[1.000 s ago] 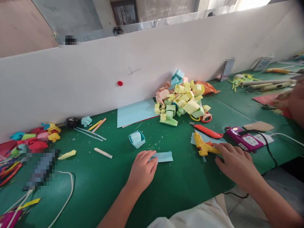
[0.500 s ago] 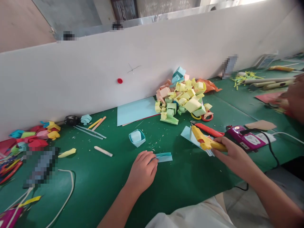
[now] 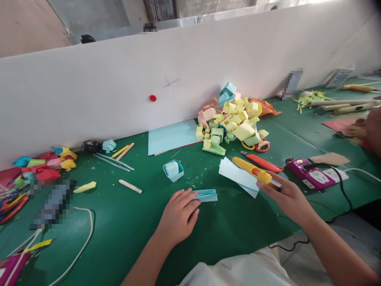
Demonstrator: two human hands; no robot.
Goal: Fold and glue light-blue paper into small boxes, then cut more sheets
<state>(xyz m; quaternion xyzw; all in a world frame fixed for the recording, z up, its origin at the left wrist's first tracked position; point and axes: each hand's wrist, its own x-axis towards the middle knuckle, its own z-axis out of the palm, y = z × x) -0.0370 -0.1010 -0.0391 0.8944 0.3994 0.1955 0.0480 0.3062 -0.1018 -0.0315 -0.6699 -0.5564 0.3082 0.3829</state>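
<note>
My left hand (image 3: 181,212) lies palm down on the green table, its fingers stretched over the left end of a folded blue paper strip (image 3: 207,194). My right hand (image 3: 282,194) is closed around the rear part of a yellow glue gun (image 3: 253,170), tilted with its tip toward the upper left. A clear stick end pokes out of its back. Below and behind the glue gun are blue paper pieces (image 3: 233,171). A small open blue paper box (image 3: 173,171) with a paler block inside stands beyond my left hand.
A heap of folded paper pieces (image 3: 235,119) leans at the white partition (image 3: 104,87), beside blue sheets (image 3: 172,137). Right of the glue gun lie a red utility knife (image 3: 264,163) and a purple power strip (image 3: 312,174) with cords. Another person's hand (image 3: 373,127) shows at the right edge.
My right hand has turned the glue gun, so its rear now points toward me, and more of the blue paper beneath shows. My left fingers have spread slightly on the strip.
</note>
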